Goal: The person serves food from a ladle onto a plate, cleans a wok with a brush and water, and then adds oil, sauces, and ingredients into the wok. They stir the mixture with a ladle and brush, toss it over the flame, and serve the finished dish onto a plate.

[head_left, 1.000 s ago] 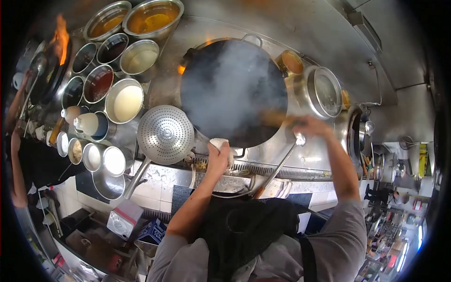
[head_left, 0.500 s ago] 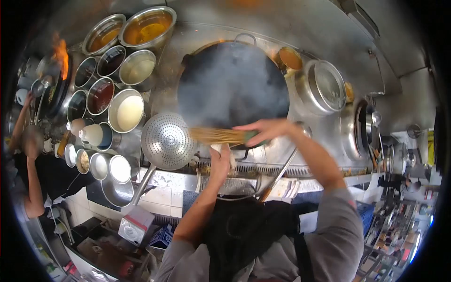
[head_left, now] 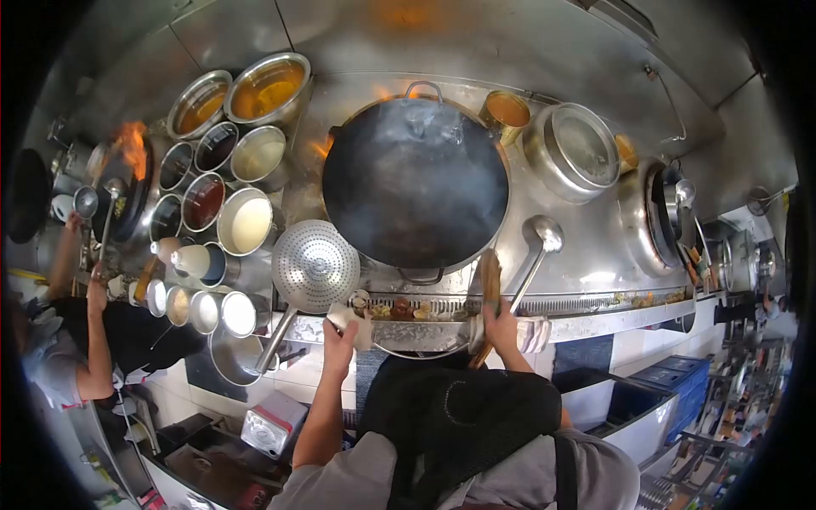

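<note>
My left hand (head_left: 337,347) is closed around a folded white cloth (head_left: 344,318) at the front edge of the stove, beside the handle of a large perforated skimmer (head_left: 315,265). My right hand (head_left: 502,330) is closed at the lower end of a bamboo wok brush (head_left: 490,276), which stands nearly upright at the wok's front right. A steel ladle (head_left: 545,234) lies just right of that hand, its wooden handle running down past the fingers. Between and beyond both hands sits a big black wok (head_left: 415,183), steaming, with flames behind its rim.
Pots of sauces (head_left: 204,202) and bowls of orange liquid (head_left: 266,89) crowd the left. A lidded steel pot (head_left: 578,151) and an orange-filled can (head_left: 507,112) stand at right. Food scraps lie in the front gutter (head_left: 408,308). At far left, a co-worker's arms (head_left: 98,314) work near a flaming wok.
My right hand has brought the brush from level over the wok's front to upright at the right. My left hand has moved left and down with the cloth. Steam over the wok has thinned.
</note>
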Motion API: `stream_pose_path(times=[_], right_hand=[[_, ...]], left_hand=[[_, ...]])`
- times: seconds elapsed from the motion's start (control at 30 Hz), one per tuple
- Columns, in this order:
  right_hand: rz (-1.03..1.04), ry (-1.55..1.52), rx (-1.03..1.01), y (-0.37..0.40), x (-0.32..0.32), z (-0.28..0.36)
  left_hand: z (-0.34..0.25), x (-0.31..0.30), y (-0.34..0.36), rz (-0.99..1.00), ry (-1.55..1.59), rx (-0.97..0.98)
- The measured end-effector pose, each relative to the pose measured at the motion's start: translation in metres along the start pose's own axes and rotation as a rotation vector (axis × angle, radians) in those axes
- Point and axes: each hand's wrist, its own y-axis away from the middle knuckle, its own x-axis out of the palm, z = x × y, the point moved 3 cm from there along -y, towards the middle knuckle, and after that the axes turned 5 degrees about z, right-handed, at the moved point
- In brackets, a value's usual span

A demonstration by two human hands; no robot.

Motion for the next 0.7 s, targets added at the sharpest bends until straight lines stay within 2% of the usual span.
stream_pose_path(times=[0.03, 0.07, 0.1, 0.13, 0.17, 0.2, 0.23, 0.3, 0.37, 0.4, 0.43, 0.47, 0.5, 0.53, 0.57, 0.6, 0.63, 0.7], right_hand=[[0.001, -0.018, -0.008, 0.006, 0.0, -0.002], [0.038, 0.121, -0.011, 0.012, 0.0, -0.005], [0.072, 0.263, -0.02, 0.013, -0.002, -0.008], [-0.026, 0.565, -0.115, -0.006, -0.002, -0.023], [-0.115, 0.537, -0.066, -0.016, -0.016, -0.019], [-0.201, 0.507, -0.015, -0.027, -0.032, -0.011], [-0.241, 0.374, -0.004, -0.053, -0.029, -0.034], [-0.265, 0.225, 0.002, -0.088, -0.026, -0.066], [-0.411, 0.063, 0.074, -0.103, -0.038, -0.07], [-0.401, 0.056, 0.061, -0.098, -0.052, -0.07], [-0.377, 0.042, -0.037, -0.088, -0.071, -0.074], [-0.346, 0.03, -0.135, -0.074, -0.083, -0.075], [-0.367, 0.04, -0.148, -0.06, -0.084, -0.081], [-0.391, 0.052, -0.164, -0.048, -0.086, -0.09], [-0.249, 0.038, -0.104, -0.041, -0.092, -0.098], [-0.107, 0.03, -0.045, -0.033, -0.098, -0.103], [-0.095, 0.039, -0.067, -0.028, -0.094, -0.108], [-0.335, 0.03, -0.262, -0.013, -0.087, -0.112]], left_hand=[[0.006, -0.011, 0.001, -0.005, -0.013, 0.014], [0.012, -0.02, 0.001, 0.042, -0.204, 0.007], [0.006, -0.019, 0.005, 0.083, -0.391, 0.0], [0.002, -0.016, 0.01, 0.105, -0.398, -0.018], [0.006, -0.018, 0.01, 0.089, -0.406, -0.004], [0.016, -0.026, 0.004, 0.016, -0.661, 0.054], [0.025, -0.034, -0.004, -0.061, -0.917, 0.111], [0.043, -0.046, -0.009, -0.048, -0.867, 0.045], [0.045, -0.047, 0.01, -0.299, -0.897, 0.281], [0.046, -0.051, 0.022, -0.322, -0.827, 0.245], [0.046, -0.053, 0.033, -0.343, -0.824, 0.244], [0.056, -0.064, 0.045, -0.365, -0.835, 0.161], [0.069, -0.075, 0.057, -0.387, -0.842, 0.078], [0.093, -0.086, 0.065, -0.411, -0.669, 0.099], [0.098, -0.083, 0.081, -0.432, -0.658, 0.095], [0.104, -0.079, 0.099, -0.458, -0.698, -0.015], [0.109, -0.075, 0.114, -0.484, -0.734, -0.125], [0.132, -0.078, 0.126, -0.493, -0.802, -0.111]])
